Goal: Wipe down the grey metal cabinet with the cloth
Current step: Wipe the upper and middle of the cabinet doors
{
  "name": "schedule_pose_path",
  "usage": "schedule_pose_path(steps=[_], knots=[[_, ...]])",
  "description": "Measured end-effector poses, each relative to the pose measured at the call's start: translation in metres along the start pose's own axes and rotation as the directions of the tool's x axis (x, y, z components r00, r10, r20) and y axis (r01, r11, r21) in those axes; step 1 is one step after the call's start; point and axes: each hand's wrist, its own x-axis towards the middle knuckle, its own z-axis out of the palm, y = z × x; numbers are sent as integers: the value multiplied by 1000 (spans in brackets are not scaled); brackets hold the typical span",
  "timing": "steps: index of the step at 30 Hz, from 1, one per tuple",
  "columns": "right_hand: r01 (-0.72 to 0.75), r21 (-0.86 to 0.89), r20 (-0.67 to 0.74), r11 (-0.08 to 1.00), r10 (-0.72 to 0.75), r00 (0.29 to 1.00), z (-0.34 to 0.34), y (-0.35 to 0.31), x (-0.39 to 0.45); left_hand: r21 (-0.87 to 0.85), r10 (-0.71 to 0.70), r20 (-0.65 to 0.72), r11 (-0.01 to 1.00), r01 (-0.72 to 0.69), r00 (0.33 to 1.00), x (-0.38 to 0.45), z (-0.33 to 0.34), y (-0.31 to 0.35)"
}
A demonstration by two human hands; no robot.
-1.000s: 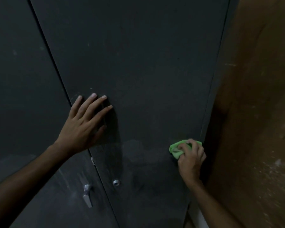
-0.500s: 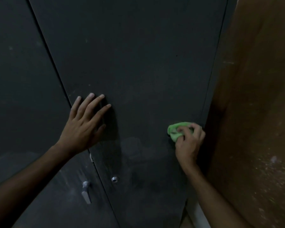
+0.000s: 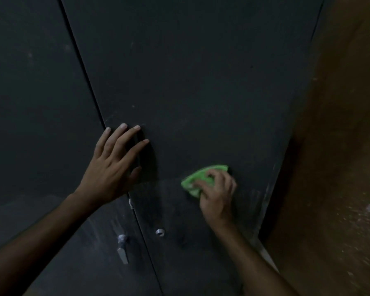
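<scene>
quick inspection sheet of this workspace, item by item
surface: grey cabinet door, upright; dusty pale streaks low on it, below the hands
job's things: green cloth, bunched against the right door
clutter: nothing seen
hands: left hand flat on the door beside the door seam, fingers straight and spread; right hand grips the cloth and presses it on the door
fittings: metal handle on the left door; round lock on the right door
cables: nothing seen
surroundings: brown wall to the right of the cabinet, with pale specks; dim light
</scene>
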Motion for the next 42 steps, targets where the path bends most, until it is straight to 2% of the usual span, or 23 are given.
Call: schedule_pose_path(steps=[1,2,4,5,6,8,11,12,14,17,19,22,26,29,31,32,33,36,37,38,39,40,42], knots=[[51,-21,80,998,-49,996,-1,3,-14,-6,4,-1,1000,-4,1000,-2,-1,-1],[37,-36,132,999,-32,991,-4,8,-21,-12,10,1,1000,-10,1000,-4,-3,-3],[-178,-38,41,983,179,983,-8,14,-13,-27,20,1,999,-20,1000,-10,-6,-9],[-305,0,-44,952,305,951,-8,9,-2,-34,20,-1,999,-20,1000,-13,-8,-12],[-370,46,-124,928,373,920,-8,0,10,-42,18,-3,999,-18,1000,-15,-10,-14],[-302,66,-204,951,309,929,3,-23,20,-64,17,-2,998,-17,1000,-16,-14,-18],[-24,-12,-76,1000,23,997,27,-49,-13,-87,47,9,995,-46,999,-17,-19,-25],[1,-17,-40,1000,-2,999,31,-48,-25,-93,56,12,994,-55,998,-18,-20,-28],[-110,18,-36,994,110,993,33,-38,-36,-107,67,11,992,-65,998,-22,-23,-36],[-394,-21,-55,919,392,918,30,-44,-35,-147,87,23,986,-83,996,-29,-24,-45],[-479,-68,-96,875,472,876,34,-54,-37,-168,109,23,980,-103,994,-31,-25,-50],[-573,213,-169,791,607,776,43,-71,-36,-194,143,28,972,-135,989,-32,-28,-58],[-592,520,-225,615,768,600,62,-108,-24,-211,181,49,963,-167,982,-32,-35,-65],[-609,502,-292,615,783,550,69,-107,6,-229,235,74,950,-212,969,-35,-43,-74],[-630,538,-329,560,828,454,74,-98,28,-240,254,76,943,-230,964,-41,-48,-83],[-623,567,-327,539,841,431,78,-104,33,-246,255,72,942,-230,964,-44,-50,-88],[-589,575,-335,568,820,464,84,-117,29,-252,251,66,941,-227,966,-47,-52,-93],[-443,451,-360,775,612,704,109,-156,-19,-266,242,74,940,-215,967,-52,-51,-107],[-423,386,-356,820,555,752,110,-154,-34,-270,244,75,938,-216,967,-54,-50,-111],[-429,334,-351,839,533,770,109,-145,-39,-270,246,72,938,-218,967,-55,-49,-113],[-465,302,-356,832,551,755,107,-133,-37,-270,247,69,937,-221,966,-56,-49,-115],[-528,292,-375,797,604,704,105,-122,-29,-271,251,66,936,-224,966,-56,-48,-117],[-655,366,-385,661,749,540,101,-110,-4,-279,252,57,933,-227,966,-57,-48,-120]])
